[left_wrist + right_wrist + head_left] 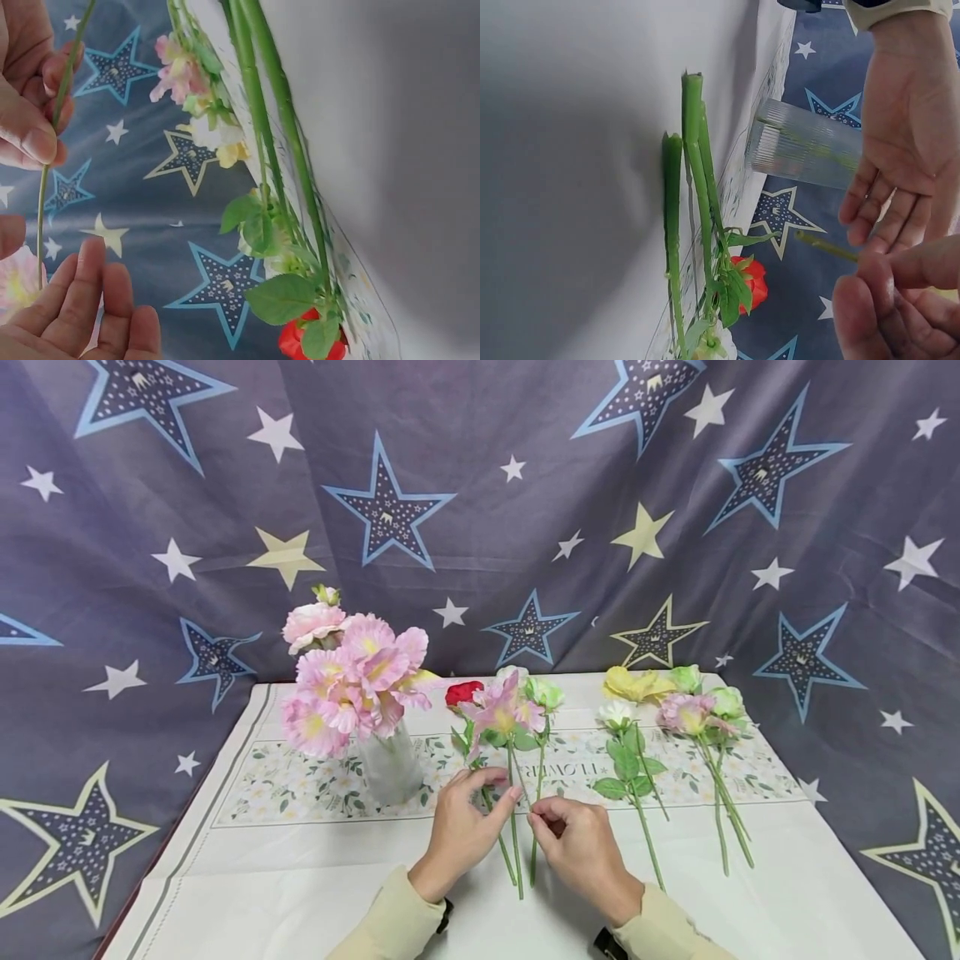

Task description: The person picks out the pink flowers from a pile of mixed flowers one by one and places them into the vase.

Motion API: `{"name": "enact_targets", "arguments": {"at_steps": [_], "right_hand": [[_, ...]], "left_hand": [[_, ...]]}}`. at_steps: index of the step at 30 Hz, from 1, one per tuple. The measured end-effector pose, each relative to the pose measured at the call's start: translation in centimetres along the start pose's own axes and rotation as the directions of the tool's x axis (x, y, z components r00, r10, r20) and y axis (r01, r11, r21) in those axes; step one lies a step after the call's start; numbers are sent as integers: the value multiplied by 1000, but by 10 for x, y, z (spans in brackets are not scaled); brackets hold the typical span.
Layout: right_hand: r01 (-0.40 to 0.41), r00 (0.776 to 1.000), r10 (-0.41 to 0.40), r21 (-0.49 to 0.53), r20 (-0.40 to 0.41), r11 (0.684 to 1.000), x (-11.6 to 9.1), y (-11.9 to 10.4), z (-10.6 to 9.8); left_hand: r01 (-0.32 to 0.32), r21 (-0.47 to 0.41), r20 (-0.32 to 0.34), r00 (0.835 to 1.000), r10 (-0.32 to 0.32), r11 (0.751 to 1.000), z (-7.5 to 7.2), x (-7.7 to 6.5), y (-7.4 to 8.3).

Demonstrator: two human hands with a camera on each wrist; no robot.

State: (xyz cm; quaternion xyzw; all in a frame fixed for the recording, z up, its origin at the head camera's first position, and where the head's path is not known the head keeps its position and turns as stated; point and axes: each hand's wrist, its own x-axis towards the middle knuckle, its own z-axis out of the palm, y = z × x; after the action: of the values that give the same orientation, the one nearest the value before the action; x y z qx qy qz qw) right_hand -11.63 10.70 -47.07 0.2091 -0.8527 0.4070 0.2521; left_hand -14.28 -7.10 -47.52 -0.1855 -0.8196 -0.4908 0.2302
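Note:
My right hand (581, 847) pinches the thin green stem of a pink flower (501, 710) between thumb and fingertips. In the right wrist view the cut end of that stem (825, 244) sticks out past the fingers. My left hand (465, 822) is beside the stem, its fingers relaxed and apart, close under the pink bloom (19, 281) in the left wrist view. Below and behind the hands lie a red rose (463, 695) and pale green-white flowers (546, 693), with their stems toward me. To the left stands a ribbed clear vase (392, 768) holding pink flowers (360, 681).
Right of my hands lie a white rose (617, 713), a yellow flower (637, 683), another pink flower (686, 713) and green ones (727, 702). A floral printed band (300, 785) crosses the white tablecloth (262, 893). A star-patterned curtain (465, 568) hangs behind the table.

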Motion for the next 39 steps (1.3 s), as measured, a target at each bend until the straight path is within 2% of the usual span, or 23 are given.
{"name": "enact_targets", "arguments": {"at_steps": [9, 16, 25, 31, 39], "right_hand": [[11, 1000, -11, -1, 19, 1000, -2, 0, -1], [-5, 998, 4, 16, 58, 1000, -5, -2, 0], [25, 997, -26, 17, 71, 1000, -5, -2, 2], [49, 996, -50, 17, 73, 999, -3, 1, 0], [65, 997, -66, 27, 31, 997, 1, 4, -4]], "left_hand": [[-17, -100, -10, 1000, 16, 995, 5, 6, 5], [-57, -113, -56, 997, 51, 992, 6, 7, 5], [-61, -110, -90, 995, 51, 992, 3, 6, 5], [-121, -94, -140, 984, 107, 988, 2, 6, 7], [-220, -37, -203, 957, 208, 975, -5, 5, 8]]}}
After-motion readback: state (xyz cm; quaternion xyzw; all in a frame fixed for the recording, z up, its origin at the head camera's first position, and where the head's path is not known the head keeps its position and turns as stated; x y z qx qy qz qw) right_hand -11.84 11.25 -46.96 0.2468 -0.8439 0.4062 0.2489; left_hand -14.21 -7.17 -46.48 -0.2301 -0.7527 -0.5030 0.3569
